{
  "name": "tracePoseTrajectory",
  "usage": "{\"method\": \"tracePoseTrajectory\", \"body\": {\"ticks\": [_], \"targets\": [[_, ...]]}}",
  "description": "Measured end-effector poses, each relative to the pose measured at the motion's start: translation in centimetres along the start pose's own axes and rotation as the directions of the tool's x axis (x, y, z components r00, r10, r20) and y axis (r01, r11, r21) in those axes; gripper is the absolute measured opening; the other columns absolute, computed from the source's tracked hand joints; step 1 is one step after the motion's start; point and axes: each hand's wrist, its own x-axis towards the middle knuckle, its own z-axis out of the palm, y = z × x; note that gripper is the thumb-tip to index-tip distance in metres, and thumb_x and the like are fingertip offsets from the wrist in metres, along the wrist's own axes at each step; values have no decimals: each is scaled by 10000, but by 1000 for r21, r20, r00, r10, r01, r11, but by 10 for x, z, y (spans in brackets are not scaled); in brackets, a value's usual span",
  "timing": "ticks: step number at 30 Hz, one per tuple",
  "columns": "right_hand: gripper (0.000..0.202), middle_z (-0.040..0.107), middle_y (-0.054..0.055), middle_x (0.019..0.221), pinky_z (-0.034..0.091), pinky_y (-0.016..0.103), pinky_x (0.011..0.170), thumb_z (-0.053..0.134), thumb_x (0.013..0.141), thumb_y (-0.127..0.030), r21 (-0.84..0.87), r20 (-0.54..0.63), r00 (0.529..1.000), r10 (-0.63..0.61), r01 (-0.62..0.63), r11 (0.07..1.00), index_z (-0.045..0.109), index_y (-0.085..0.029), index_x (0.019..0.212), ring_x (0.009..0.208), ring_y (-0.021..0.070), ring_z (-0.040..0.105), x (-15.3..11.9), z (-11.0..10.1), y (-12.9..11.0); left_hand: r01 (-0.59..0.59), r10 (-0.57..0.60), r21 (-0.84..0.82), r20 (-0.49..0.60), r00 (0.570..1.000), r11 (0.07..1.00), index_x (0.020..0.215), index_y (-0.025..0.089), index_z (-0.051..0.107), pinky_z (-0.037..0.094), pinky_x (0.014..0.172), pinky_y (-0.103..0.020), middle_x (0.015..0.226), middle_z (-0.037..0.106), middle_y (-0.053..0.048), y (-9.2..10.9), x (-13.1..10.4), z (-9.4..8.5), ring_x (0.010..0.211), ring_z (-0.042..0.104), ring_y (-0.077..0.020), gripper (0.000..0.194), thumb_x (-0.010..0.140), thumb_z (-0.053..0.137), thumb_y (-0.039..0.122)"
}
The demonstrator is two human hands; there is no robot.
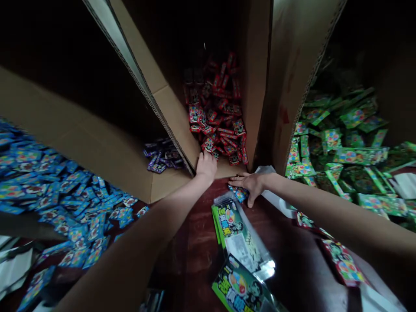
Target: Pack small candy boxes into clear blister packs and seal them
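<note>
My left hand [206, 167] reaches over the front edge of the middle cardboard box, its fingers at the nearest of the red packets [224, 117]; whether it grips one is hidden. My right hand [251, 185] is spread low over the dark red table [201, 242], its fingers apart. A small blue packet [239, 193] lies under and beside its fingers. Just below, green printed bags [232, 221] with clear plastic lie on the table, and another green and black bag [238, 288] is nearer to me.
Blue packets [74, 195] are heaped at the left. Purple packets [162, 155] sit in a box [169, 184] left of centre. Green packets [351, 151] fill the right side. Red packs [342, 260] and white paper [378, 299] lie at the lower right.
</note>
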Motion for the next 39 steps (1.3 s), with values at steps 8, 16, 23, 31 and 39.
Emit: {"method": "tracePoseTrajectory", "body": {"ticks": [8,16,23,31,39], "targets": [[971,571,191,1388,296,497,1151,886,665,-419,-23,-151,987,54,-58,998,468,-105,1483,1276,351,522,-21,2,4,-45,30,108,135,990,993,1159,92,718,215,1071,-587,1321,635,-255,-21,36,32,1368,375,-380,396,917,408,134],[950,546,146,1414,361,493,1118,828,748,-503,15,-438,896,67,-68,998,399,-174,1528,1274,334,477,-109,-12,-70,-97,79,142,127,989,985,1083,-23,715,371,956,-522,1155,677,-325,0,10,-7,1164,574,-371,401,899,378,93],[1091,472,161,1526,394,577,1098,867,703,-498,145,-250,919,305,-276,950,299,-219,1592,1341,407,417,-204,77,-149,-375,365,92,109,925,923,1064,100,698,394,940,-487,1032,687,-183,71,-73,-78,1105,618,-350,360,989,359,194],[678,566,178,1396,451,529,1076,672,906,-479,314,-506,621,599,-515,798,439,-194,1474,1287,332,534,-314,91,-153,-785,881,-405,150,448,468,956,289,732,391,776,-323,731,672,-21,201,-99,-101,780,629,-224,251,970,545,456],[454,643,131,1230,511,464,996,635,929,-400,393,-499,567,656,-526,754,571,-202,1333,1157,299,611,-337,85,-115,-621,861,-616,207,465,484,1003,248,703,373,685,-281,819,724,-17,269,-90,-58,724,610,-204,224,957,548,403]]}}
